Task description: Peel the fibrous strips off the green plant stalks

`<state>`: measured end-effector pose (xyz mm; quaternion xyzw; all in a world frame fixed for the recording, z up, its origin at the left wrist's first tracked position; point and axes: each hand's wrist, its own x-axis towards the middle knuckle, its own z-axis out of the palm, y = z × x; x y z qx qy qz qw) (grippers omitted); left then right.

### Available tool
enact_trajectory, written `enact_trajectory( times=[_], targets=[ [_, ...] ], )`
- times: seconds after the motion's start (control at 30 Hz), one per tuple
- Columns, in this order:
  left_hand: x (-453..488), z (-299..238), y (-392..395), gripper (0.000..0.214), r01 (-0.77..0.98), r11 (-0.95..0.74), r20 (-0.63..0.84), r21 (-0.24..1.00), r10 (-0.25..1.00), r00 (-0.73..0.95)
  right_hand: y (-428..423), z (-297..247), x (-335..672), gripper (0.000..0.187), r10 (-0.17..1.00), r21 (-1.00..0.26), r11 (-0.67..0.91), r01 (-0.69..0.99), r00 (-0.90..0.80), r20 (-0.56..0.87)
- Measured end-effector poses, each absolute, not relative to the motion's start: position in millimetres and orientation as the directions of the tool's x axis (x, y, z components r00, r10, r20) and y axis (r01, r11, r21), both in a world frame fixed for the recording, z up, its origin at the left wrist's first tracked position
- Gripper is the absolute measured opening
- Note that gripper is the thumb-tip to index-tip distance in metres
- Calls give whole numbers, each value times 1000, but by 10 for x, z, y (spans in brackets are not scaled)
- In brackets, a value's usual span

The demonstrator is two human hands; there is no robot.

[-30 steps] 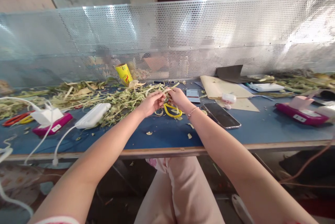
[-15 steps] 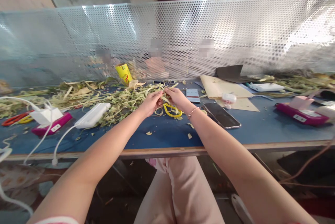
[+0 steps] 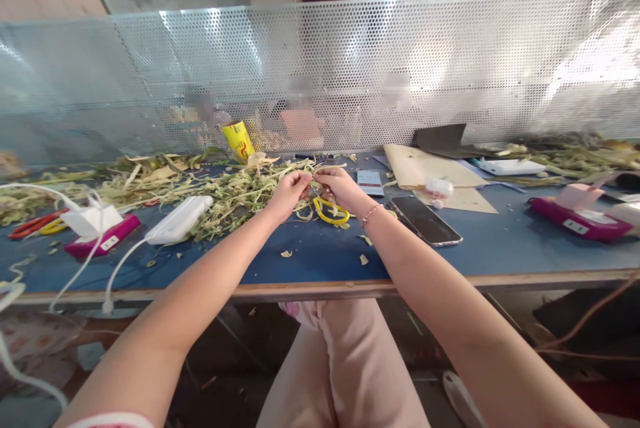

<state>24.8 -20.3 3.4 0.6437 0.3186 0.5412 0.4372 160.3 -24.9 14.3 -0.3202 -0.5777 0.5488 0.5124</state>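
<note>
My left hand and my right hand meet fingertip to fingertip just above the blue table. Both are closed in a pinch on a thin, pale dried plant strip, mostly hidden by the fingers. Beneath my right hand lies a yellow loop-shaped handle, perhaps of scissors; the rest of it is covered. A heap of greenish dried plant pieces spreads beside my left hand. To the right of my right hand lie a small light-blue card or packet and a dark-screened phone.
A yellow tube leans by the perforated metal screen. At left are a white power bank, cables and a purple power strip. Rightward sit brown paper, an earbud case and another purple strip.
My two hands stay together in nearly the same place, with only slight finger movement. The whole view has shifted a little; the table things lie as before.
</note>
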Motion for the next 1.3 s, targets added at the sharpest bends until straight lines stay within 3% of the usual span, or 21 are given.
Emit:
enact_trajectory(
  times=[0.37, 0.67, 0.73, 0.83, 0.93, 1.03, 1.13, 1.3],
  targets=[
    [244, -14, -165, 41, 161, -483, 463, 861, 874, 145, -216, 93, 1555, 12, 920, -936, 332, -116, -180, 348],
    [288, 16, -198, 36, 103, -470, 466, 877, 883, 63, -145, 61, 1593, 26, 842, -812, 539, 226, -112, 528],
    [281, 27, -205, 36, 125, -481, 483, 868, 875, 19, -179, 83, 1641, 37, 757, -698, 632, 338, -78, 648],
    [262, 33, -198, 36, 114, -478, 486, 871, 872, -55, -275, 121, 1709, 49, 521, -374, 766, 523, -165, 838],
    [258, 28, -189, 36, -1, -466, 465, 885, 882, -75, -357, 119, 1712, 39, 433, -111, 781, 615, -405, 805],
    [277, 22, -197, 35, -80, -439, 434, 895, 898, -67, -380, 79, 1656, 31, 442, 4, 759, 651, -519, 732],
    [302, 19, -211, 34, -76, -430, 425, 900, 902, -79, -360, 46, 1598, 24, 460, -21, 743, 669, -488, 742],
    [329, 41, -235, 35, -122, -393, 390, 911, 919, -56, -286, 34, 1570, 16, 453, -184, 801, 570, -376, 809]
  ],
)
